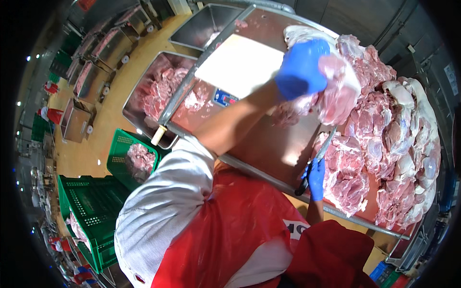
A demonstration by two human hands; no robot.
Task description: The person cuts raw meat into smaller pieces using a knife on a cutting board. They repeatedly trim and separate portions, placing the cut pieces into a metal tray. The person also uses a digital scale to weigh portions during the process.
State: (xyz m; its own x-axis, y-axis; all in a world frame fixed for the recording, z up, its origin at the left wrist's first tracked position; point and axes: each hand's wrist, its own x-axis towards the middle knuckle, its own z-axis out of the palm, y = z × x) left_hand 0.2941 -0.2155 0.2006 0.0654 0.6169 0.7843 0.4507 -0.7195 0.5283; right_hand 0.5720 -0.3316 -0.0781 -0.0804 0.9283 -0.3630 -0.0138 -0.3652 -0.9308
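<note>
My left hand (302, 69), in a blue glove, is closed on the upper edge of a piece of raw meat (342, 93) with pale fat on it. The piece hangs over the table, in front of a heap of meat. Lower down, my blue-gloved right hand (316, 178) grips the dark handle of a knife (325, 145). Its blade points away from me, with the tip close beneath the hanging meat. Beside the knife, a large flat cut of meat (345, 177) lies on the table. My left forearm covers part of the tabletop.
The reddish worktable (254, 149) has a metal rim. A white board (240, 65) and a small blue scale (223, 97) sit at its left. More cuts (403, 139) crowd its right side. Left of it stand a metal bin of trimmings (161, 89) and green crates (91, 201).
</note>
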